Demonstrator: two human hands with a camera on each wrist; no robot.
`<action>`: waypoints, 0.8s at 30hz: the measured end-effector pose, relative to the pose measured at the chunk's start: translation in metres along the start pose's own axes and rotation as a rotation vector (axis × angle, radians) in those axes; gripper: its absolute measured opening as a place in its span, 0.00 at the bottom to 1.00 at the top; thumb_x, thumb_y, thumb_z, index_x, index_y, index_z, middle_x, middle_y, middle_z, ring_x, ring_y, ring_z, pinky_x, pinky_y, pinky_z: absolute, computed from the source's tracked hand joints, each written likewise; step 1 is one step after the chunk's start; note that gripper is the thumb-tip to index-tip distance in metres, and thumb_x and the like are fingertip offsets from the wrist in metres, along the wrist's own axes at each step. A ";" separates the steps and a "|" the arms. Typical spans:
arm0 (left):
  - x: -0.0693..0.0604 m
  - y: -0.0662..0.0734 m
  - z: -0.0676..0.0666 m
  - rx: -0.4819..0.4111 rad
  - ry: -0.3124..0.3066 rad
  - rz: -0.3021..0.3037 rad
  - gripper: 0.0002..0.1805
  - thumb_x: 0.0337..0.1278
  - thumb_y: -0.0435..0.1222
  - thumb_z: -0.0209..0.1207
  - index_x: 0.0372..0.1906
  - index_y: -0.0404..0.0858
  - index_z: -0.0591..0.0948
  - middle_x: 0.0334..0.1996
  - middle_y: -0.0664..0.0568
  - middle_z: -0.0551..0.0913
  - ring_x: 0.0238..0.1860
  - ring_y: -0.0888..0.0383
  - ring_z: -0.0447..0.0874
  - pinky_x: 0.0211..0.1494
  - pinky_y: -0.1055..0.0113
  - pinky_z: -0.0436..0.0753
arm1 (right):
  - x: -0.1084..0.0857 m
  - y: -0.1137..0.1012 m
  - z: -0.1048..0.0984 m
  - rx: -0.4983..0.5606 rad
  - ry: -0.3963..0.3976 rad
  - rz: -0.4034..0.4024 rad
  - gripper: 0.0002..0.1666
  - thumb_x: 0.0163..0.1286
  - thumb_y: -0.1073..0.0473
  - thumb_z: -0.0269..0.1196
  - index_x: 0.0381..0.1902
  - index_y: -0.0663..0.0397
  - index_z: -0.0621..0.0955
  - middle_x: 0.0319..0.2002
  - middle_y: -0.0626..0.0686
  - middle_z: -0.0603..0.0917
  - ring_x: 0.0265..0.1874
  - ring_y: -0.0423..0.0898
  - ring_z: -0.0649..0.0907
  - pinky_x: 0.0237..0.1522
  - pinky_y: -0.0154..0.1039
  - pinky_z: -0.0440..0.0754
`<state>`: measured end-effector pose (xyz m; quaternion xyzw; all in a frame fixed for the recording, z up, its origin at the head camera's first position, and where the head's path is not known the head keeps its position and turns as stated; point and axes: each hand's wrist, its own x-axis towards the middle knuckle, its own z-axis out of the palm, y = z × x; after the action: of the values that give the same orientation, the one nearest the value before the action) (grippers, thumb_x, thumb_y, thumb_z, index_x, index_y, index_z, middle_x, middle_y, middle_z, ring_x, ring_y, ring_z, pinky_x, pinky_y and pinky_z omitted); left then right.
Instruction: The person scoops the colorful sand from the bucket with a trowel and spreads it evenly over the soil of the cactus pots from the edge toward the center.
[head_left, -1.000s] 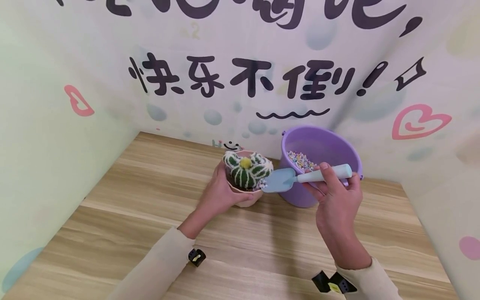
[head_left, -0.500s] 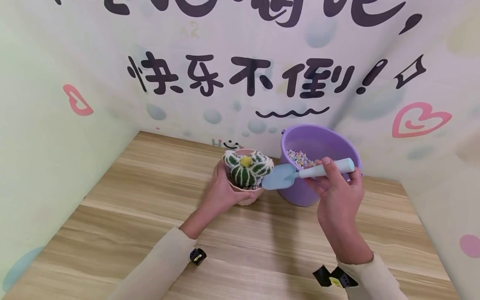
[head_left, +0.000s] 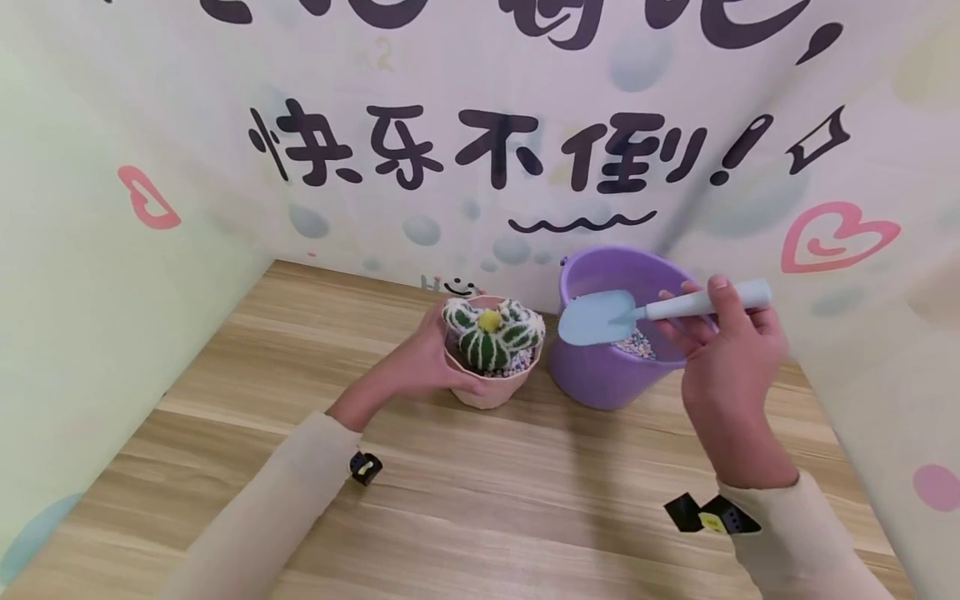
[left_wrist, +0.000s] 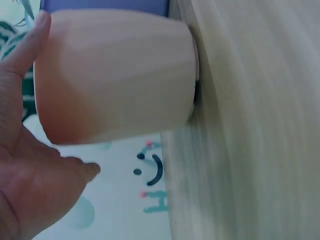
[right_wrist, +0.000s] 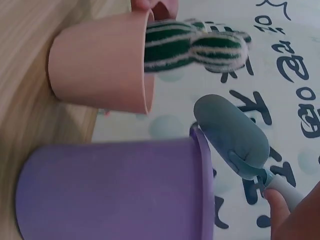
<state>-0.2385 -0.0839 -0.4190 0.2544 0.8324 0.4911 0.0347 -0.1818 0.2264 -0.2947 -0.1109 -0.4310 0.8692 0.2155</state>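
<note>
One trowel (head_left: pixel 660 311): pale blue, blade above the rim of the bucket (head_left: pixel 600 375).
Right hand (head_left: pixel 731 375): raised, thumb and fingers pinching the trowel's handle.
Left hand (head_left: pixel 422 360): at the pot (head_left: pixel 489 392), thumb and fingers spread apart about its rim.
Pot: pink, upright on the table (head_left: pixel 465 508), just beside the bucket.
Cactus (head_left: pixel 486 346): green-and-white, in the pot.
Granules (head_left: pixel 637 343): in bucket and pot.
</note>
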 end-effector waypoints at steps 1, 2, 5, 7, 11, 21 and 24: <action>0.000 0.003 -0.004 -0.009 -0.025 0.010 0.67 0.23 0.45 0.83 0.75 0.54 0.53 0.71 0.47 0.52 0.68 0.53 0.59 0.72 0.53 0.63 | 0.004 -0.003 -0.001 0.007 0.007 -0.001 0.27 0.54 0.59 0.75 0.46 0.61 0.75 0.36 0.62 0.85 0.32 0.59 0.88 0.31 0.49 0.86; 0.001 0.002 -0.006 -0.019 -0.048 0.016 0.68 0.23 0.43 0.83 0.76 0.52 0.53 0.71 0.47 0.52 0.69 0.52 0.59 0.72 0.53 0.62 | 0.007 -0.006 -0.001 0.021 0.013 -0.005 0.26 0.54 0.60 0.75 0.46 0.61 0.75 0.35 0.62 0.85 0.31 0.60 0.88 0.30 0.50 0.85; 0.005 -0.001 -0.011 -0.052 -0.107 0.024 0.70 0.23 0.38 0.83 0.76 0.50 0.50 0.72 0.46 0.52 0.70 0.52 0.59 0.73 0.54 0.60 | 0.019 -0.014 -0.004 0.027 0.033 -0.022 0.26 0.52 0.61 0.76 0.46 0.61 0.76 0.36 0.62 0.84 0.31 0.61 0.88 0.32 0.51 0.85; 0.007 -0.003 -0.013 -0.081 -0.139 0.032 0.71 0.22 0.36 0.83 0.76 0.48 0.49 0.72 0.46 0.53 0.71 0.51 0.59 0.74 0.53 0.60 | 0.028 -0.018 -0.006 0.019 0.046 -0.045 0.26 0.52 0.61 0.76 0.46 0.61 0.77 0.36 0.62 0.85 0.31 0.61 0.88 0.32 0.52 0.85; 0.012 -0.012 -0.012 -0.119 -0.173 0.061 0.71 0.22 0.38 0.83 0.76 0.50 0.48 0.72 0.54 0.58 0.70 0.57 0.61 0.73 0.56 0.61 | 0.044 -0.023 -0.012 -0.021 0.059 -0.087 0.26 0.52 0.60 0.76 0.47 0.60 0.77 0.37 0.62 0.85 0.33 0.61 0.88 0.34 0.52 0.84; 0.016 -0.017 -0.011 -0.141 -0.194 0.082 0.69 0.27 0.38 0.82 0.77 0.51 0.48 0.71 0.56 0.61 0.69 0.58 0.64 0.72 0.60 0.64 | 0.078 -0.023 -0.023 -0.083 0.052 -0.097 0.24 0.53 0.61 0.75 0.45 0.60 0.78 0.35 0.62 0.85 0.31 0.59 0.88 0.34 0.50 0.85; 0.017 -0.016 -0.012 -0.141 -0.201 0.075 0.68 0.28 0.38 0.82 0.77 0.52 0.49 0.70 0.57 0.62 0.68 0.59 0.64 0.71 0.60 0.65 | 0.087 -0.020 -0.024 -0.100 0.033 -0.088 0.21 0.57 0.61 0.73 0.45 0.59 0.77 0.36 0.61 0.86 0.32 0.57 0.88 0.34 0.49 0.85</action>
<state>-0.2631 -0.0923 -0.4233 0.3301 0.7780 0.5216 0.1172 -0.2445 0.2948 -0.2936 -0.1166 -0.4749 0.8343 0.2548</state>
